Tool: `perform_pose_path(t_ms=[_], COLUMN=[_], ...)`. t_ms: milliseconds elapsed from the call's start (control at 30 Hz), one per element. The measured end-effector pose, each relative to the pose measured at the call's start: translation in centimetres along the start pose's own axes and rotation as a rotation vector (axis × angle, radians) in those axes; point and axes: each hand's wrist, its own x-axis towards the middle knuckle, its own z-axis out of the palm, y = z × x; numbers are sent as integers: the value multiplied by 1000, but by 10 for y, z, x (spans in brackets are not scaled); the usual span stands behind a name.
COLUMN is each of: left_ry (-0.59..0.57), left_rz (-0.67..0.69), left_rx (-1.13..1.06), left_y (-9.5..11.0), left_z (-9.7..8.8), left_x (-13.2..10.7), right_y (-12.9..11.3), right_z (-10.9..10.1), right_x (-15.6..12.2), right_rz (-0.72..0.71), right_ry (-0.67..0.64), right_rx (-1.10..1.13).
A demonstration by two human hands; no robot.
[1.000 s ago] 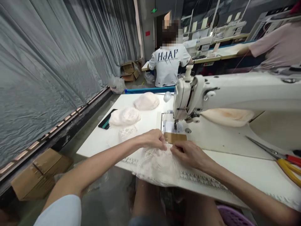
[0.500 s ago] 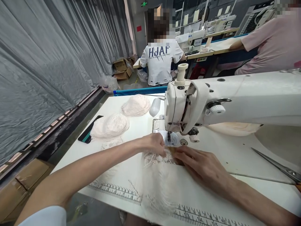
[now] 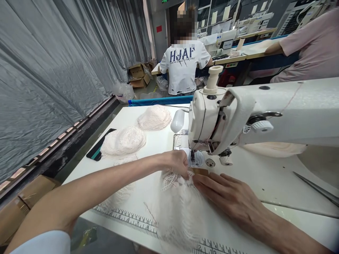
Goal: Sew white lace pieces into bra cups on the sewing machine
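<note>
A piece of white lace fabric (image 3: 182, 211) hangs in soft folds over the front of the sewing table, just in front of the sewing machine (image 3: 212, 116). My left hand (image 3: 177, 163) is closed, pinching the upper edge of the lace beside the needle plate. From the right, my right hand (image 3: 227, 194) reaches in with fingers together, their tips closed at the lace's right edge. The presser foot (image 3: 193, 155) stands just beyond both hands, with the lace in front of it. A small brown piece (image 3: 200, 171) shows beside my right fingertips.
Two lace piles (image 3: 123, 140) lie at the back left, one partly over a dark phone-like slab (image 3: 96, 150). Scissors (image 3: 315, 188) lie at right. A printed ruler (image 3: 127, 220) follows the front edge. Ahead sits a person in a white shirt (image 3: 182, 70); another person is at right.
My right hand has shifted slightly down and left along the lace edge. My left hand keeps its pinch. The view has moved, so the machine appears larger and farther right.
</note>
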Motion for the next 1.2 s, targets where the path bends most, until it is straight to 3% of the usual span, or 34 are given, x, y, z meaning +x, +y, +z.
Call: perform_pose_path(t_ms=[133, 333, 967, 1100, 1200], left_ry=[-5, -13, 1, -29, 95], left_rz=[-10, 51, 89, 63, 65], left_rx=[38, -1, 20, 39, 175], left_y=[0, -10, -11, -8, -10], left_z=[-5, -4, 0, -9, -23], left_x=[4, 10, 10, 10, 9], right_y=[1, 7, 9, 8, 6], right_z=[-2, -6, -4, -3, -3], right_x=[1, 1, 5, 5, 6], right_rz=[-28, 129, -2, -2, 10], right_ry=[24, 41, 57, 56, 52], right_rx=[-12, 50, 67, 46, 33])
